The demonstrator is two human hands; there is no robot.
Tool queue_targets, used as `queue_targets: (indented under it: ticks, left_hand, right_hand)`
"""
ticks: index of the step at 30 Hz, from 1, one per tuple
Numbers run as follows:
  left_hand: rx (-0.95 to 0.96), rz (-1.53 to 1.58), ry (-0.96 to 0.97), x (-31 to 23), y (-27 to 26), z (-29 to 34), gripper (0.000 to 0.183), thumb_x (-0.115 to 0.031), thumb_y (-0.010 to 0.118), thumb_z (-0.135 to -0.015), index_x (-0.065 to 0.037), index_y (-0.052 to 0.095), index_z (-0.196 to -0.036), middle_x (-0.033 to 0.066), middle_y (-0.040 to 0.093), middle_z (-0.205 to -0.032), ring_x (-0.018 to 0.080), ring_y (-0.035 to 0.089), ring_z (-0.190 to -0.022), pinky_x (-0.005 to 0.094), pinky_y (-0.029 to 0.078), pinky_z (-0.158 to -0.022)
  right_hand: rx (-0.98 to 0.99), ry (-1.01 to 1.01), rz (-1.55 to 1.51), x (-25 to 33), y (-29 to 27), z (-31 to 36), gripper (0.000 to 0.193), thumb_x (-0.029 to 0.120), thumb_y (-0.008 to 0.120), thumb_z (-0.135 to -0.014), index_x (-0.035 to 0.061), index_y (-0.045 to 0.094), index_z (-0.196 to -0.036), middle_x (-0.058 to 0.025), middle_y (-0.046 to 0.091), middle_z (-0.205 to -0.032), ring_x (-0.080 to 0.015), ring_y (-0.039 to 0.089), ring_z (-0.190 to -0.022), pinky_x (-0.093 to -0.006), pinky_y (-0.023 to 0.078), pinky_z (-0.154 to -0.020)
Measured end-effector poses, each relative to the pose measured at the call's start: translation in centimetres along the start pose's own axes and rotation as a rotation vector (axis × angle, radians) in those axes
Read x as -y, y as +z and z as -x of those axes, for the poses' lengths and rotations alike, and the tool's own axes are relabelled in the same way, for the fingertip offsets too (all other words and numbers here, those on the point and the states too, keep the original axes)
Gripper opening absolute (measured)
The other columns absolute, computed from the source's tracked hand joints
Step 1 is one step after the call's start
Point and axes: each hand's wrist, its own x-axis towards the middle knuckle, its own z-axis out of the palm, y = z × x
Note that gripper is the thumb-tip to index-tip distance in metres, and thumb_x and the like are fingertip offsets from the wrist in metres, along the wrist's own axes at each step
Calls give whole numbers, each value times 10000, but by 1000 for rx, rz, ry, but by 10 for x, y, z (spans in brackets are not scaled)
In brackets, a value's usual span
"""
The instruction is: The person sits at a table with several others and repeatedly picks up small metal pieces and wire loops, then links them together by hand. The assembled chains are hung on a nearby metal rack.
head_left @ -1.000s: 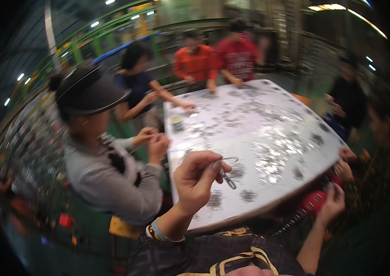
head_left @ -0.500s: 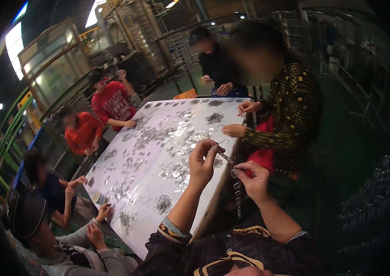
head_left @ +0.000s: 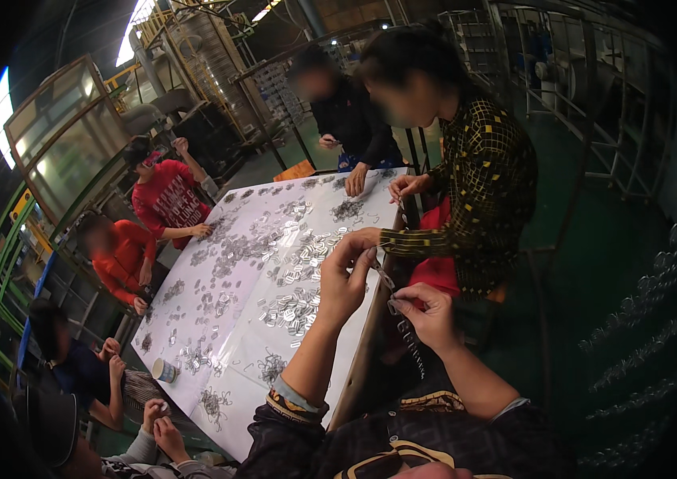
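Above the table's near right edge, my left hand (head_left: 344,279) is closed, thumb and fingers pinching a small shiny metal piece (head_left: 384,276). Its exact shape is partly covered by the fingertips. Just below and to the right, my right hand (head_left: 432,318) pinches the top of a chain of small metal links (head_left: 412,351), which dangles beside the table edge. The metal piece reaches down close to the chain's top; whether the two are joined, I cannot tell. Loose flat slotted metal pieces (head_left: 286,311) lie on the white tabletop (head_left: 238,323) left of my hands, near a tangle of thin wire hooks (head_left: 272,367).
Several co-workers surround the table; the nearest, in a yellow-and-black patterned top (head_left: 478,176), reaches in just beyond my left hand. A paper cup (head_left: 164,370) stands at the left edge. More wire hooks (head_left: 212,405) lie near it. Strings of metal links (head_left: 634,319) show at far right.
The view has shifted slightly. The patterned-top co-worker's near hand has come closer to my left hand. A co-worker in black now reaches down to the table. My pinches stay the same.
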Motion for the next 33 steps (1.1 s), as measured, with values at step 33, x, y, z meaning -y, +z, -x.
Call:
queue_targets:
  ticks: [33]
  left_hand:
    - [78, -468, 312, -10, -28, 20, 123, 0, 669, -782, -59, 637, -884, 46, 630, -773, 229, 571, -768, 351, 419, -741]
  right_hand:
    - [295, 230, -165, -5, 27, -41, 107, 5, 707, -793, -50, 682, -881, -81, 650, -854, -117, 601, -809, -267, 469, -737]
